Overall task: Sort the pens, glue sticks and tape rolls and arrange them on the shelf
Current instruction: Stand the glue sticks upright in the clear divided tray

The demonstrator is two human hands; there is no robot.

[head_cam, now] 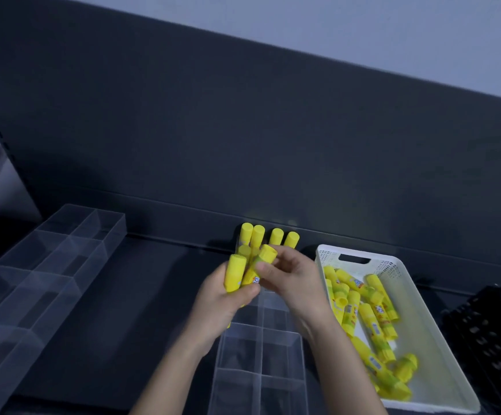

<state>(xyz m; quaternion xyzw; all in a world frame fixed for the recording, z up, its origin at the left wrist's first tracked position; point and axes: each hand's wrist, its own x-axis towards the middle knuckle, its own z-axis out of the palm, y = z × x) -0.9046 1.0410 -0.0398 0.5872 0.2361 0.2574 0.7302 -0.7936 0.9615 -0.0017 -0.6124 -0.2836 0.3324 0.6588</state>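
My left hand (218,304) grips yellow glue sticks (235,272) upright in its fist. My right hand (291,278) pinches one of them, a tilted glue stick (262,262), near its cap. Both hands hover over a clear divided organizer (258,363) on the dark shelf. Several glue sticks (268,238) stand upright in the organizer's far compartments, against the back panel. A white perforated basket (428,333) to the right holds several more loose glue sticks (363,313) lying in a heap. No pens or tape rolls show.
A second clear divided organizer (43,274) lies at the left, its compartments empty. A black mesh basket (494,333) sits at the far right edge. The dark back panel (243,145) rises right behind the standing sticks.
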